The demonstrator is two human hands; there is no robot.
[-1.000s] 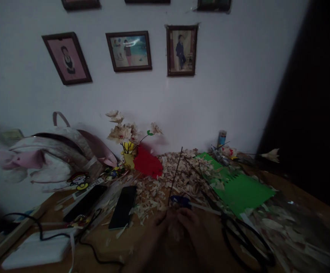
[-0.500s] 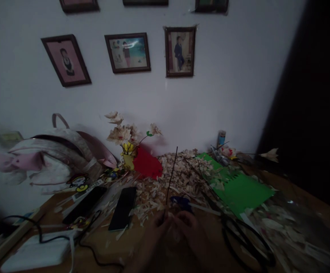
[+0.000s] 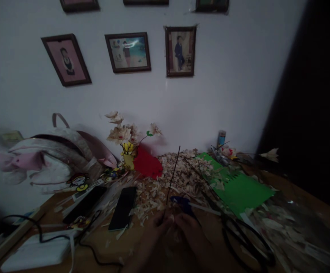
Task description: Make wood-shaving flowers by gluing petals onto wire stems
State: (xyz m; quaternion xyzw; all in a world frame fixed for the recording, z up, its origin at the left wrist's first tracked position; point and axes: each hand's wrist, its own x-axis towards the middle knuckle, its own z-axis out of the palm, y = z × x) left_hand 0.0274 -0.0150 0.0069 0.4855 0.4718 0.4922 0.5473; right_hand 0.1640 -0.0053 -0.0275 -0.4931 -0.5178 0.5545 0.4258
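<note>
A thin dark flower stem (image 3: pixel 173 176) stands up, leaning slightly right, from the closed fingers of my left hand (image 3: pixel 156 229). Close beside it, my right hand (image 3: pixel 190 231) is closed in a pinch at the stem's lower end. Between the hands hangs something pale, like a paper petal (image 3: pixel 176 233), but dim light hides its detail and what the right fingertips hold. Just behind the hands lies a blue tool (image 3: pixel 182 203) with a whitish stick (image 3: pixel 203 208). Black-handled scissors (image 3: pixel 249 242) rest to the right.
Pale paper scraps (image 3: pixel 179 170) cover the table's back. Green sheets (image 3: pixel 244 193) lie right, a red sheet (image 3: pixel 148 163) by a yellow vase (image 3: pixel 128 161) of paper flowers (image 3: pixel 121 132). Two phones (image 3: pixel 123 208), a white box (image 3: pixel 36 252) with cables and a pink-white bag (image 3: pixel 54 159) are left.
The stem's upper end has shifted slightly right. My right hand has moved a little, its fingers still pinched near the left ones. Everything else stays put.
</note>
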